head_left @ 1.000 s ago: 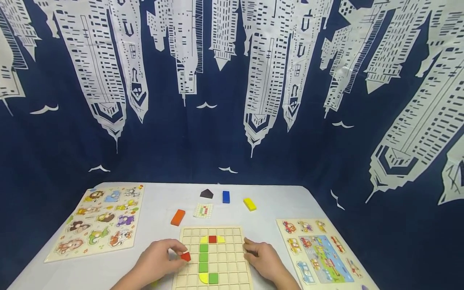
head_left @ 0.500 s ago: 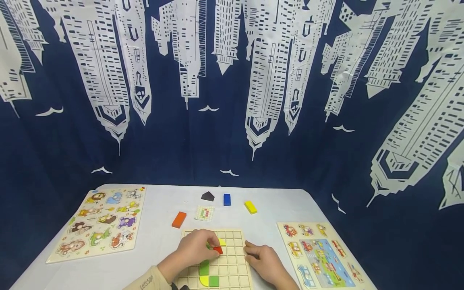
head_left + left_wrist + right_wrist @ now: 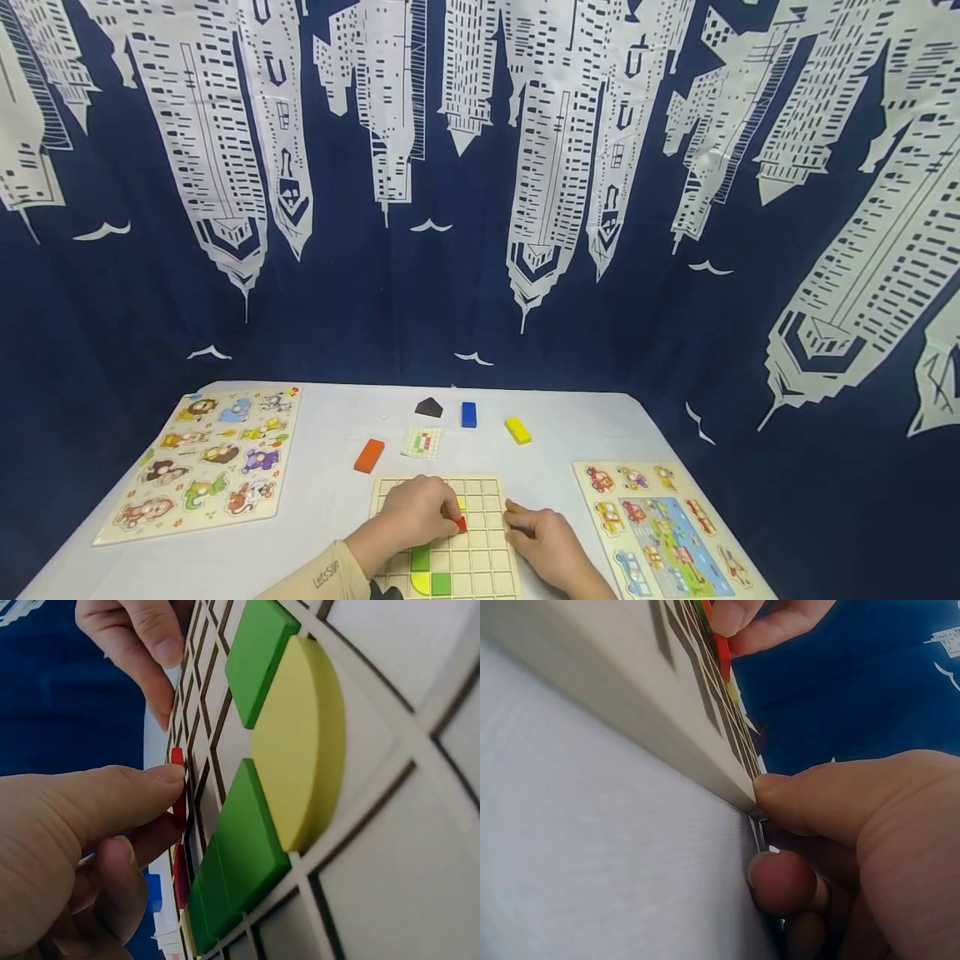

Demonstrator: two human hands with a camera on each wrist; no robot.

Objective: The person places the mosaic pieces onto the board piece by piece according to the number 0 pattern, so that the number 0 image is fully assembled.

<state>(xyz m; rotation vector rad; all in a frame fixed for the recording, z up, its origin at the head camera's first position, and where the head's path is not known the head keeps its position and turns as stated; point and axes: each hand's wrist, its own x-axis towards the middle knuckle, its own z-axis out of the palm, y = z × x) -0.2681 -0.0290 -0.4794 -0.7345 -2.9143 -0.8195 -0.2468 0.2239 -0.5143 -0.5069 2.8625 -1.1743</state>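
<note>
My left hand (image 3: 420, 508) pinches a small red square tile (image 3: 461, 524) between thumb and finger, close over the wooden grid board (image 3: 483, 575). The left wrist view shows this red tile (image 3: 178, 756) at the fingertips, tilted near the grid. Green square tiles (image 3: 240, 840) and a rounded yellow tile (image 3: 300, 742) sit on the grid nearby. Another red tile (image 3: 180, 877) lies beyond; my left hand hides part of this row in the head view. My right hand (image 3: 551, 542) grips the board's right edge, thumb on top in the right wrist view.
Behind the board lie a small pattern card (image 3: 422, 443), an orange block (image 3: 369, 456), a blue block (image 3: 468, 414), a yellow block (image 3: 517, 430) and a dark five-sided piece (image 3: 429, 407). An animal puzzle (image 3: 202, 467) lies left, a vehicle puzzle (image 3: 656, 533) right.
My left hand has carried the red tile from the board's left edge rightward over the middle of the grid, then slightly further right. My right hand stays at the board's edge.
</note>
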